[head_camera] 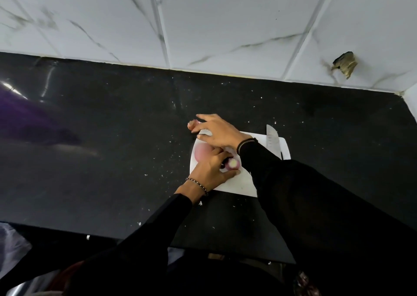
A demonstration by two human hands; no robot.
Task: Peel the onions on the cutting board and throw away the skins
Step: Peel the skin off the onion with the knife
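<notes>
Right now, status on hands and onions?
Left hand grips onion over board. Right hand at pinkish scrap past board; grip unclear. Knife lies on board.

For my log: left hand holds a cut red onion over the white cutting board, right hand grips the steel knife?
No. The head view shows the steel knife lying on the white cutting board, apart from the right hand; the left hand holds the cut red onion.
</notes>
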